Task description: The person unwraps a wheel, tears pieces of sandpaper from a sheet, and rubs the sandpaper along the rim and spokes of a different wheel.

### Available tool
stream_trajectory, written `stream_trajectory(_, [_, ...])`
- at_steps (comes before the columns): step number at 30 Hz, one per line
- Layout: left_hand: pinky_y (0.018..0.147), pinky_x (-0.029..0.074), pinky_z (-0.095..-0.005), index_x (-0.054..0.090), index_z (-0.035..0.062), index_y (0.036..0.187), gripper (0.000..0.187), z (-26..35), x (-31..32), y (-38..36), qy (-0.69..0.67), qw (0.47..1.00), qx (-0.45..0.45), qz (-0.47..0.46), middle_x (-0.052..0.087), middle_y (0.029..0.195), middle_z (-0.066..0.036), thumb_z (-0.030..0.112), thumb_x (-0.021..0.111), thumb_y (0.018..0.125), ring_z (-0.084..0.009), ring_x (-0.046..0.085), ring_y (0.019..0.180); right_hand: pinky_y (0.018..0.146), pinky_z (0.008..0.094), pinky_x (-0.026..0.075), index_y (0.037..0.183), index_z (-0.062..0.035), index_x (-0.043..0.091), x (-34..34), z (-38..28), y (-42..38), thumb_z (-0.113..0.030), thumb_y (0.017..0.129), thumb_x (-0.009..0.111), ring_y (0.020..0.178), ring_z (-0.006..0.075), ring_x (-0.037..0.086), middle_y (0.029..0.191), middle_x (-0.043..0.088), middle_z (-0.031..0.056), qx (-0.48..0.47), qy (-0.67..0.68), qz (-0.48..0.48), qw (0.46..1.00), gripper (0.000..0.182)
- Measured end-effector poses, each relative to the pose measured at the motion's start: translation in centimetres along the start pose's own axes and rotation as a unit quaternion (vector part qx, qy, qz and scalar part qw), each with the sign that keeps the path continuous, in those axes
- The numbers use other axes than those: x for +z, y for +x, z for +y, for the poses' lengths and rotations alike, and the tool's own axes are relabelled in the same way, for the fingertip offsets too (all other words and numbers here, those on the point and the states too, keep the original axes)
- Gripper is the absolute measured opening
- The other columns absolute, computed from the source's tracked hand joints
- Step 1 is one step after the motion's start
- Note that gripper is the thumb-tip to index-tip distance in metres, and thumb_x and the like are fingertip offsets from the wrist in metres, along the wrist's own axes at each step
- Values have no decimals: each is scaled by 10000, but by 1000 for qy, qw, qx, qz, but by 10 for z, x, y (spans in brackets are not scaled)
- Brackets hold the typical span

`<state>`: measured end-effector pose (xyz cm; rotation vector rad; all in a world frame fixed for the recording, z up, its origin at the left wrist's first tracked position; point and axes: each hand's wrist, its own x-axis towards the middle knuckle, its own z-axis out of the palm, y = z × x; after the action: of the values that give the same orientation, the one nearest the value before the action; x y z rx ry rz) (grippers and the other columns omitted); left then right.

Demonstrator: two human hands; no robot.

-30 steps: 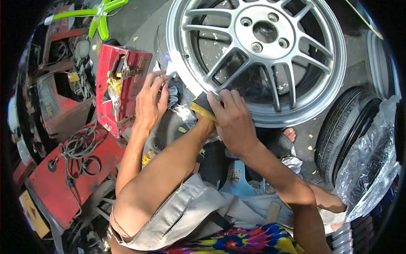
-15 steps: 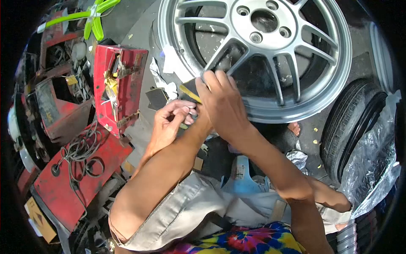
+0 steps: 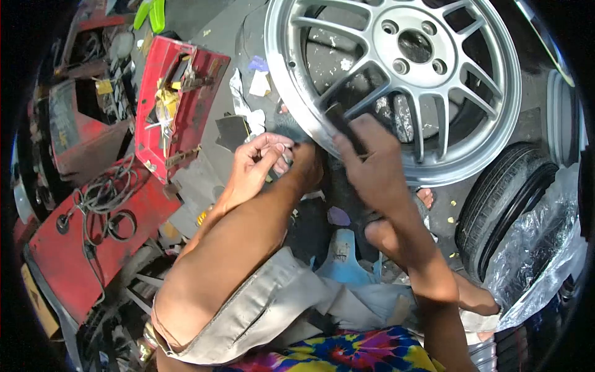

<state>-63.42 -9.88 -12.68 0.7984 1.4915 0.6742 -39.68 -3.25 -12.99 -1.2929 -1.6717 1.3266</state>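
Fingers of the right hand point(image 3: 372, 167) curl around a dark sanding pad point(image 3: 339, 127) and press it flat against the lower-left lip of the silver alloy wheel point(image 3: 434, 56). The right wrist is bent downward, with the forearm running back toward the lower right of the view. Only a narrow dark strip of the pad shows above the knuckles; the rest is covered by the hand.

The left hand point(image 3: 257, 164) is pinched shut just left of the rim, fingertips bunched together. Whether anything sits between them cannot be made out. Its forearm crosses over the raised left knee.

The wheel lies face-up on the ground, its upper edge cut off by the frame. A red metal part point(image 3: 176, 105) lies well to the left, a coil of cable point(image 3: 105, 204) below it. Paper scraps point(image 3: 248, 99) lie between the red part and the rim. A black tyre point(image 3: 502, 198) and clear plastic sheeting point(image 3: 545, 242) sit to the right, partly lost in the dark lens border.
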Motion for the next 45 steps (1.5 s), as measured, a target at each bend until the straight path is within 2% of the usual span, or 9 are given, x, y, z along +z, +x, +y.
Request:
stream_trajectory(6, [698, 502, -241, 683, -7, 1117, 193, -12, -5, 6, -17, 1000, 7, 10, 691, 876, -32, 112, 569, 1018, -72, 602, 748, 666, 420, 501, 957, 12, 679, 1, -12, 10, -246, 854, 775, 692, 297, 682, 757, 675, 177, 153, 69, -32, 985, 293])
stream_trajectory(18, [748, 515, -274, 682, -4, 1103, 211, -72, 7, 50, 18, 999, 43, 26, 690, 929, -41, 167, 596, 1015, -103, 620, 837, 675, 467, 467, 835, 10, 596, 68, -16, 52, -138, 839, 759, 771, 440, 604, 816, 611, 203, -94, -173, 130, 972, 220])
stream_trajectory(22, [747, 540, -398, 669, 53, 962, 148, -81, 26, 67, 122, 967, 168, 151, 674, 870, -176, 189, 633, 916, -323, 687, 785, 712, 472, 486, 847, 7, 624, 73, -11, 53, -177, 829, 771, 810, 440, 629, 838, 639, 195, -121, -256, 157, 946, 236])
stream_trajectory(24, [796, 536, -472, 670, 62, 956, 127, -79, 24, 79, 197, 908, 279, 241, 701, 924, -184, 167, 627, 899, -397, 676, 884, 766, 452, 511, 904, -3, 653, 49, -15, 17, -158, 818, 780, 862, 416, 660, 894, 669, 192, -34, -237, 69, 969, 219])
stream_trajectory(28, [968, 508, -473, 653, 0, 1021, 186, -86, 24, 101, 291, 884, 312, 190, 665, 1133, -215, 94, 623, 863, -419, 600, 1126, 765, 478, 519, 929, -13, 693, 69, -18, 55, -214, 835, 773, 845, 436, 670, 897, 693, 220, -81, -300, 125, 942, 236])
stream_trajectory(36, [1009, 475, -482, 708, 14, 986, 277, -101, 15, 108, 388, 829, 365, 167, 656, 1136, -189, 241, 633, 845, -375, 603, 1140, 747, 465, 532, 885, 6, 691, 61, -16, 42, -252, 831, 777, 806, 435, 696, 827, 701, 255, -18, -192, 73, 978, 278])
stream_trajectory(41, [1016, 462, -471, 713, 35, 959, 318, -98, 24, 110, 319, 884, 299, 167, 641, 1149, -175, 307, 720, 794, -366, 575, 1147, 745, 483, 506, 893, 67, 670, 81, -36, 105, -312, 849, 771, 810, 497, 657, 832, 676, 315, -32, -271, 128, 954, 395])
stream_trajectory(42, [1016, 462, -471, 713, 35, 959, 318, -98, 22, 108, 317, 884, 298, 170, 641, 1149, -175, 307, 720, 794, -366, 575, 1147, 812, 372, 541, 1051, 126, 686, 72, -22, 101, -299, 877, 786, 835, 236, 719, 886, 729, 269, 23, -261, 65, 963, 470])
stream_trajectory(45, [973, 489, -459, 699, 56, 899, 262, -95, 11, 102, 332, 877, 288, 196, 658, 1070, -145, 298, 718, 800, -352, 603, 1102, 794, 408, 541, 1000, 72, 717, 52, -12, 50, -266, 860, 790, 824, 316, 722, 874, 732, 249, 4, -230, 25, 973, 374])
